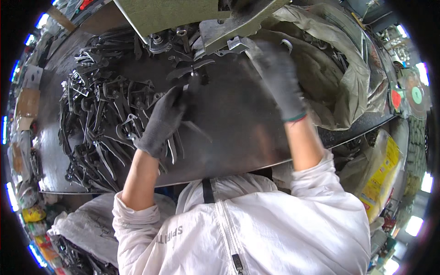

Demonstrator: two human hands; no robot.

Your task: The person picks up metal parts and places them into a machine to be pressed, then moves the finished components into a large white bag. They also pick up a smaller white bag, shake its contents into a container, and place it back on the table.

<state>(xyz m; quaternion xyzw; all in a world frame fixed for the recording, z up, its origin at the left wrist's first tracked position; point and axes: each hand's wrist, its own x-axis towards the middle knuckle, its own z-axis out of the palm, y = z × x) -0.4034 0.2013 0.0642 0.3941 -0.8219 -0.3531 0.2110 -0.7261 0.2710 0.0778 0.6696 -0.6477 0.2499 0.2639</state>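
My left hand [162,121], in a dark grey glove, pinches a small flat metal part [190,80] and holds it up near the press tooling [183,39]. A long dark blade-shaped piece [190,69] lies just above my fingertips. My right hand [277,78], also gloved and blurred by motion, reaches toward the grey sack [339,87] at the right, close to the metal block [229,27] of the machine. Whether it holds anything cannot be made out. A large heap of dark scissor-like metal parts [98,119] lies left of my left hand on the steel worktable [238,123].
The machine's green plate [156,13] overhangs the back of the table. A white sack [89,224] with more metal parts sits at lower left, a yellow bag [382,183] at lower right. My white jacket [256,229] fills the lower edge.
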